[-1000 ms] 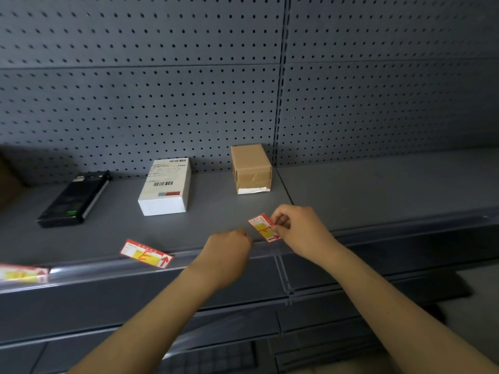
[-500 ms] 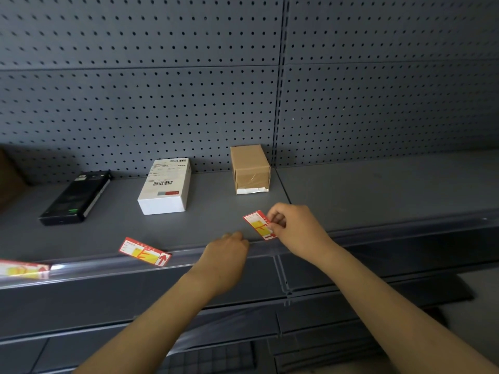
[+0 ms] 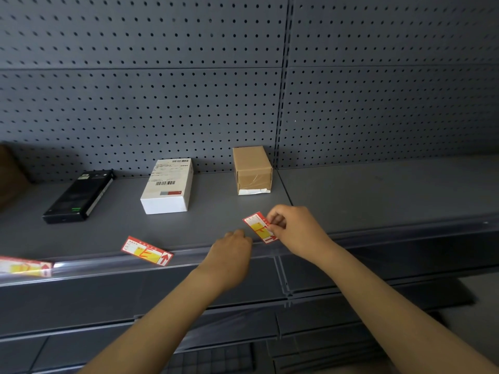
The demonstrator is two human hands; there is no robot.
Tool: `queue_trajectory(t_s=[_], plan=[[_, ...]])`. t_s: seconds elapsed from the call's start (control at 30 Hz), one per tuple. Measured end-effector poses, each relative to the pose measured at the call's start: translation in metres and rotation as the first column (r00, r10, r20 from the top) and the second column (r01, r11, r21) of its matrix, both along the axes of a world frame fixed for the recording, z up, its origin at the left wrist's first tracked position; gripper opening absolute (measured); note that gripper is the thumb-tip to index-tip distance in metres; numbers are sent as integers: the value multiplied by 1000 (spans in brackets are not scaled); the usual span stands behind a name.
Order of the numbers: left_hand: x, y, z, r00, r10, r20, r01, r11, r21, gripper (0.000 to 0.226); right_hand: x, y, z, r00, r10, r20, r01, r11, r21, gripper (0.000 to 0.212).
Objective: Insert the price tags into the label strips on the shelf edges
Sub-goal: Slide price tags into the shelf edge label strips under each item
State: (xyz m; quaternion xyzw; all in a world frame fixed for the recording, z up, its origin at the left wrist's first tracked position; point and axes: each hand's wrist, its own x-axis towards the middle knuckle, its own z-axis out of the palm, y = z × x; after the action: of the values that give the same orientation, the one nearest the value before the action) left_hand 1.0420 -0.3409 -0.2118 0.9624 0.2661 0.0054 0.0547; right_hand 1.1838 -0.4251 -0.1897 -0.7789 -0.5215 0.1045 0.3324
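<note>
Right hand (image 3: 298,233) pinches a price tag (image 3: 259,230) above the label strip (image 3: 378,233); left hand (image 3: 232,252), fingers curled, presses the strip's edge just beside it.

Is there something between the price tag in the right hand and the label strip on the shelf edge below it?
Nothing visible. The price tag hangs just above the label strip, and the left hand rests on the strip beside it, not under it.

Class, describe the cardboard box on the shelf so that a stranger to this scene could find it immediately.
Start at the grey pegboard wall and drop to the shelf below it. Three boxes stand in a row against it; take the rightmost, the brown cardboard box. Unlike the white box and black box, it is plain brown, with torn white paper at its front.
</note>
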Motion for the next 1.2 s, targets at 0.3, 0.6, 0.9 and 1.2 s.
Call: queue_trajectory(t_s=[0.3, 0.6, 0.9, 1.2], plan=[[-3, 4, 0, 998, -57, 22, 58, 997, -50, 46, -6, 5, -6, 998, 43, 38, -42, 999, -6, 6], [-10, 1, -2, 994, -107, 13, 107, 993, -38, 44, -7, 4, -6, 963, 90, 255, -61, 991, -120, 8], [-16, 2, 11, 998, -58, -8, 58, 998, -37, 30, -11, 8, -7, 952, 158, 263, -114, 978, -176, 23], [-11, 22, 38, 990, 31, 137, -48, 991, 126, 31, -3, -6, 0, 961, 35, 276, -8, 995, -98, 23]])
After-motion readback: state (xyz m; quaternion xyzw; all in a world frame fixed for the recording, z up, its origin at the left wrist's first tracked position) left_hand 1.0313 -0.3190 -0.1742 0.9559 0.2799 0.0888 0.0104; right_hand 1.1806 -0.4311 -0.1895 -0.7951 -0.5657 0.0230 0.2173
